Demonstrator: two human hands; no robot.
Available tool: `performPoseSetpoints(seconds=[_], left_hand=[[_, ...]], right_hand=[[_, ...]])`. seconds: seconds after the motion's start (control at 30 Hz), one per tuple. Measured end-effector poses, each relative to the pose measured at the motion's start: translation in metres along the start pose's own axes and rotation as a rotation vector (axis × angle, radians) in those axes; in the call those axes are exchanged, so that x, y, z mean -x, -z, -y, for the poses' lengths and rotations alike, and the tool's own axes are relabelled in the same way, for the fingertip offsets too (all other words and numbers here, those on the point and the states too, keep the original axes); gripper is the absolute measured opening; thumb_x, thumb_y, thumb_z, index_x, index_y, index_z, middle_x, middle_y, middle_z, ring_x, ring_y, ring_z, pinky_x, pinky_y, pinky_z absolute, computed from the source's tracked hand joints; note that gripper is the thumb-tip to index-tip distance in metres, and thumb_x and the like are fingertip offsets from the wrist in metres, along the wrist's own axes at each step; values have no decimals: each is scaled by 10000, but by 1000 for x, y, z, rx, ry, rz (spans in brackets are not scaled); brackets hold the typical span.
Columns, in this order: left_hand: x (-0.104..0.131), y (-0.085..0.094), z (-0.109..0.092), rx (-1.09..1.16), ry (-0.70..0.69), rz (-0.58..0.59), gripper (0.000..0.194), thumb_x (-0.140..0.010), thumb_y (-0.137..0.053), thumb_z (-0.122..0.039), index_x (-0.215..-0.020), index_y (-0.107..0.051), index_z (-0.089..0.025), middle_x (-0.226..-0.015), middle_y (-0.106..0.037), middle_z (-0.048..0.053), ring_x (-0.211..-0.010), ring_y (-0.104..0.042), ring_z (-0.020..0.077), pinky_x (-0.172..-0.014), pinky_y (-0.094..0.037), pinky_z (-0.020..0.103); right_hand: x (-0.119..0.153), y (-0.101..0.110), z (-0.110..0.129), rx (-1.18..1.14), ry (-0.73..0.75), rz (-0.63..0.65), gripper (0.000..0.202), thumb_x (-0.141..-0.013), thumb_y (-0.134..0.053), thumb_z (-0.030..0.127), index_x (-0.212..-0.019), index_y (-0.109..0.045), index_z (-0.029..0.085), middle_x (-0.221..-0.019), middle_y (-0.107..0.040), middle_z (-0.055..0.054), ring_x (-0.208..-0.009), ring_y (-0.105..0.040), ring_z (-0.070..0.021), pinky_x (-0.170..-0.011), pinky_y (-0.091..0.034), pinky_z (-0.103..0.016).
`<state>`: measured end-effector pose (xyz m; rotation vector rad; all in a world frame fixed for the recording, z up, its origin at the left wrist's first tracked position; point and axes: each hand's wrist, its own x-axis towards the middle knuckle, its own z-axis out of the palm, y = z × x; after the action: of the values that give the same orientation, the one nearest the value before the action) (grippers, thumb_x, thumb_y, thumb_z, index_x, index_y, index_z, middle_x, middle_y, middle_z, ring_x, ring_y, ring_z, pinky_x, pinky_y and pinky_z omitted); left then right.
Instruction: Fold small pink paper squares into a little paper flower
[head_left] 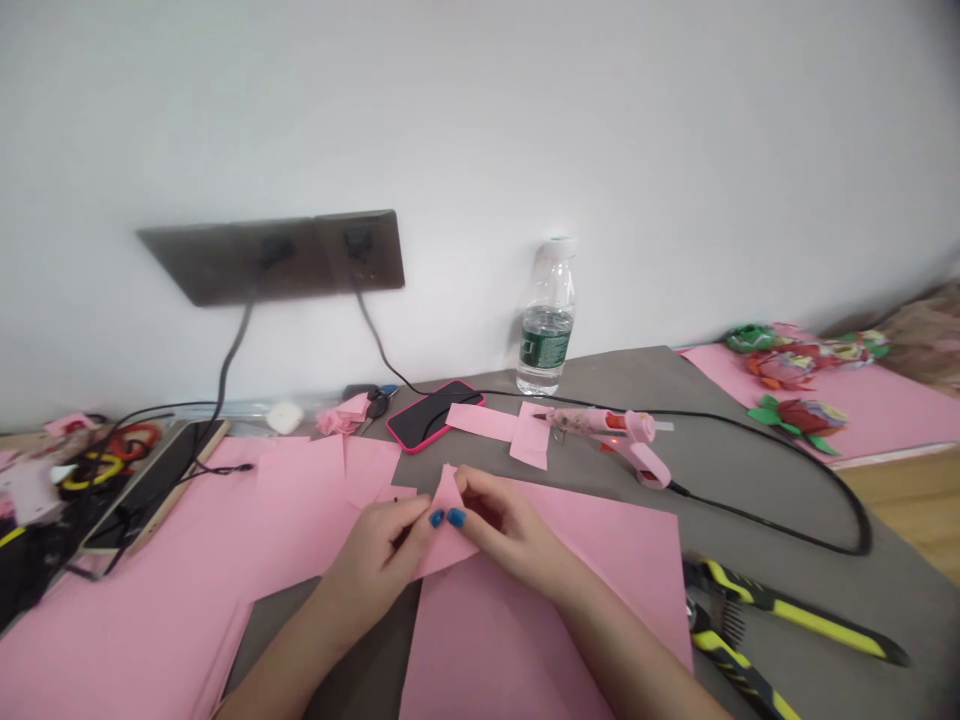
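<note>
Between my two hands is a small piece of pink paper, its upper part narrowing to a point. My left hand pinches its left side, thumb pressed against the fingers. On the other side my right hand grips the paper, and the two blue-nailed thumbs nearly meet at the middle. Under and around the hands lie large pink paper sheets. Just beyond the fingers are a phone in a pink case and cut pink paper strips. A pink glue gun rests at the strips' right end.
A water bottle stands against the wall near a wall socket with cables. Yellow-black pliers lie at right. Paper flowers rest on pink paper at far right. Another phone and a pink sheet stack are at left.
</note>
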<state>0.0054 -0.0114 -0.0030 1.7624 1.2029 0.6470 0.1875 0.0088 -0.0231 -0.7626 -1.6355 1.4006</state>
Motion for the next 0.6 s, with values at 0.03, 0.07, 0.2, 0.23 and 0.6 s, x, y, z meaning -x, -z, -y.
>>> performPoseSetpoints(seconds=[0.03,0.07,0.2,0.23,0.6], left_hand=[[0,0,0,-14,1,40,388,-999,-369,-405,-665,-328,-214,-638,-330,-43,-596,-342,136,-559,-244,267],[0,0,0,-30,1,75,388,-1000,-366,-407,-666,-328,-213,-635,-322,-44,-593,-340,135,-557,-235,268],[0,-1,0,-81,-2,107,378,-1001,-358,-399,-675,-328,-212,-635,-315,-44,-602,-350,138,-564,-219,276],[0,0,-1,-87,1,103,377,-1000,-361,-397,-673,-323,-213,-633,-316,-44,-603,-350,139,-564,-216,278],[-2,-2,0,-113,-15,104,384,-988,-370,-331,-647,-236,-218,-607,-273,-53,-573,-301,133,-551,-195,288]], right_hand=[[0,0,0,-26,-9,6,345,-930,-590,482,-755,-516,193,-738,-489,10,-676,-454,-141,-617,-373,-249],[0,0,0,-37,-13,15,333,-937,-586,470,-763,-526,192,-748,-508,6,-689,-472,-144,-632,-385,-251],[0,1,-1,-42,14,-2,316,-994,-500,403,-763,-538,190,-762,-553,-9,-717,-505,-151,-677,-402,-262],[0,1,-1,-43,17,-11,312,-997,-495,391,-763,-540,189,-764,-557,-11,-719,-508,-152,-680,-403,-263],[-6,0,-7,-2,-8,-157,423,-978,-475,476,-691,-576,183,-677,-550,-13,-646,-509,-158,-630,-396,-274]])
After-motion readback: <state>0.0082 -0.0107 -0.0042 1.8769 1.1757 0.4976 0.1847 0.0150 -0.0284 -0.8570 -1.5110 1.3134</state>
